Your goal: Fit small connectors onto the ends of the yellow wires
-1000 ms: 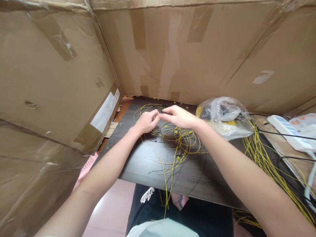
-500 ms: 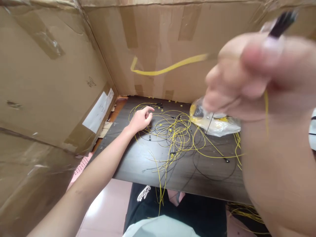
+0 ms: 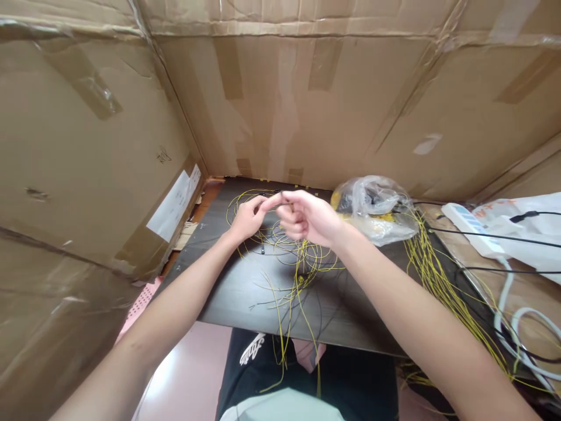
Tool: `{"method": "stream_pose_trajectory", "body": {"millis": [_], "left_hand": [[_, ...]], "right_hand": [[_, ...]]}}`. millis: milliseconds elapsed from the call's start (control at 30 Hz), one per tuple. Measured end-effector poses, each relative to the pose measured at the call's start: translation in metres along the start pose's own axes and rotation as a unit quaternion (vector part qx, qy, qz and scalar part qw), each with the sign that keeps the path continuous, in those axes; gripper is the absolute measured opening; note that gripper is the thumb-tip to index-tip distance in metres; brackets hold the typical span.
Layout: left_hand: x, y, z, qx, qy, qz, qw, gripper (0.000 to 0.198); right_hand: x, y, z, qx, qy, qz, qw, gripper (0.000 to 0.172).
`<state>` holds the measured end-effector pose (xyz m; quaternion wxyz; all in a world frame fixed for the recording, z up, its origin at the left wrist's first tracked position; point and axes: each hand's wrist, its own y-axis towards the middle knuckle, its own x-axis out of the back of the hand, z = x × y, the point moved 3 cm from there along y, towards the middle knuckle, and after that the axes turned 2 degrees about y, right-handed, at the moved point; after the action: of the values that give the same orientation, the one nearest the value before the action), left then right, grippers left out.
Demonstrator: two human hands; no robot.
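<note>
Left hand, above the table, has curled fingers meeting the right hand at the fingertips; whether either clamps anything cannot be determined. Step in hand appears to be close fingertip work. Yellow wires lie looped on the table beneath; a plastic bag lies farther right. Next move seemingly calls for a steady pinch, clear of the loops.

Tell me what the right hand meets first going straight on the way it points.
The right hand would likely meet the left hand first; they look close, perhaps touching, but depth is unclear.
</note>
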<state>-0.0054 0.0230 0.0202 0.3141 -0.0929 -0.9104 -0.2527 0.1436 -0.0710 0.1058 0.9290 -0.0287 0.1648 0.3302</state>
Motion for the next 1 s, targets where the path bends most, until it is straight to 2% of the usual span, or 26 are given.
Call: {"method": "stream_pose_trajectory", "body": {"millis": [100,167,333,500,700,767,867,933,1000], "left_hand": [[-0.007,-0.004,-0.010,-0.003,-0.100,0.007,0.995,0.046],[-0.013,-0.010,-0.020,-0.031,-0.136,0.024,0.990,0.046],[-0.024,-0.024,-0.043,-0.148,-0.121,0.044,0.981,0.035],[-0.027,-0.025,-0.044,-0.141,-0.158,0.040,0.977,0.024],[-0.026,-0.026,-0.048,-0.138,-0.175,0.017,0.975,0.020],[-0.026,-0.025,-0.048,-0.108,-0.183,0.015,0.977,0.020],[-0.024,-0.022,-0.043,-0.039,-0.212,0.010,0.976,0.020],[-0.023,-0.019,-0.036,-0.005,-0.226,0.021,0.974,0.017],[-0.021,-0.017,-0.031,0.002,-0.223,0.040,0.974,0.014]], "right_hand": [[0.045,0.002,-0.026,0.032,0.038,-0.186,0.981,0.026],[0.057,-0.002,-0.044,0.022,0.025,-0.237,0.971,0.027],[0.056,-0.007,-0.077,0.024,-0.021,-0.180,0.983,0.034],[0.057,-0.009,-0.086,0.055,-0.074,-0.197,0.976,0.044],[0.056,-0.014,-0.081,0.066,-0.133,-0.220,0.964,0.043],[0.055,-0.015,-0.076,0.089,-0.206,-0.235,0.946,0.044],[0.058,-0.021,-0.062,0.119,-0.360,-0.277,0.883,0.036],[0.065,-0.028,-0.052,0.089,-0.430,-0.288,0.851,0.027],[0.071,-0.035,-0.044,0.009,-0.458,-0.243,0.855,0.020]]}}
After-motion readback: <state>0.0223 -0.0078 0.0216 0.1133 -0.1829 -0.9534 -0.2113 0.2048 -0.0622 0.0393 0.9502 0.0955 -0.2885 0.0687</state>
